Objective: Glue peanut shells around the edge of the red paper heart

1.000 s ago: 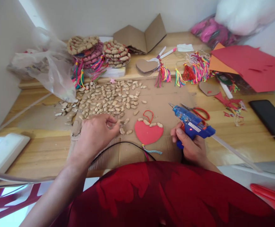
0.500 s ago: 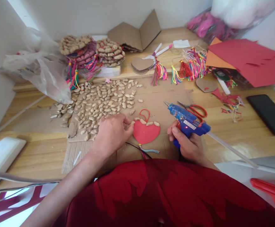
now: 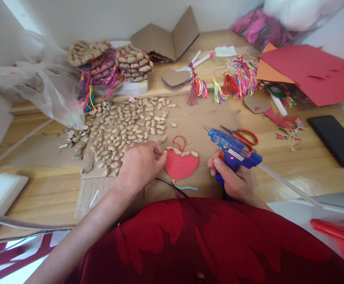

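A red paper heart (image 3: 182,166) lies on the cardboard, with several peanuts (image 3: 185,154) in a row along its top edge. A red cord loop stands out above it, and a thin tassel (image 3: 186,188) trails from its lower tip. My left hand (image 3: 142,161) is at the heart's left edge, thumb and fingers pinched together; what they hold, if anything, is hidden. In my right hand (image 3: 234,177) is a blue glue gun (image 3: 234,152), its nozzle pointing up and left, apart from the heart. A glue stick (image 3: 288,185) sticks out of its back.
Loose peanuts (image 3: 121,130) spread behind my left hand. Orange-handled scissors (image 3: 244,136) lie just beyond the glue gun. Tassels (image 3: 243,79), cardboard hearts (image 3: 176,79) and peanut-covered pieces (image 3: 133,63) sit at the back. A black phone (image 3: 336,140) lies at right. A black cord (image 3: 172,184) runs below the heart.
The whole view has shifted slightly. Both hands, the glue gun and the heart keep nearly the same places relative to each other.
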A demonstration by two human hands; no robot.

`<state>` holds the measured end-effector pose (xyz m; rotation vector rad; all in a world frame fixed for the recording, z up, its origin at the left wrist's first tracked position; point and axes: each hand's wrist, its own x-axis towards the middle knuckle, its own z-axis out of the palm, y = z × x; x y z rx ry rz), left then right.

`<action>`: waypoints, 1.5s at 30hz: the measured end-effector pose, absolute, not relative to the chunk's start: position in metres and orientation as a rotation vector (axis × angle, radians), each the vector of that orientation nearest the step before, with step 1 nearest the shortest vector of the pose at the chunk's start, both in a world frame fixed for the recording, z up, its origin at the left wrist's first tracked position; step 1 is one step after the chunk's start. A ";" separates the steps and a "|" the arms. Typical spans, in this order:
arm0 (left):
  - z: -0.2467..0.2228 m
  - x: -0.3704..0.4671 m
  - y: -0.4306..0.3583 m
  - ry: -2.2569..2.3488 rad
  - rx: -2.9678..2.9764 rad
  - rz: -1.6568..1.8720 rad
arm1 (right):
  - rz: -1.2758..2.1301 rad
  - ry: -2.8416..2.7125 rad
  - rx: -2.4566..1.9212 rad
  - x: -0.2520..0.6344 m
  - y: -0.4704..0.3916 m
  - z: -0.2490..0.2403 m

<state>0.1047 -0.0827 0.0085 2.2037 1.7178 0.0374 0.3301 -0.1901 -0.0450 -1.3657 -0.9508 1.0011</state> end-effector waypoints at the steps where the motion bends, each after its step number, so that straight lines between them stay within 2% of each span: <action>1: 0.008 0.104 -0.082 1.730 2.210 0.028 | 1.003 -0.945 -1.356 0.330 -0.190 -0.045; 7: 0.009 0.090 -0.077 1.743 2.373 -0.010 | 1.003 -0.954 -1.335 0.331 -0.189 -0.045; 17: 0.001 0.081 -0.079 1.664 2.334 0.135 | 0.990 -0.964 -1.373 0.329 -0.188 -0.040; 29: 0.004 0.073 -0.079 1.871 2.335 0.039 | 0.972 -0.959 -1.427 0.329 -0.189 -0.038; 38: 0.015 0.022 -0.066 1.894 2.151 0.305 | 0.985 -0.939 -1.411 0.331 -0.188 -0.043; 45: -0.012 -0.007 -0.083 1.557 2.161 0.612 | 0.953 -0.950 -1.478 0.331 -0.189 -0.041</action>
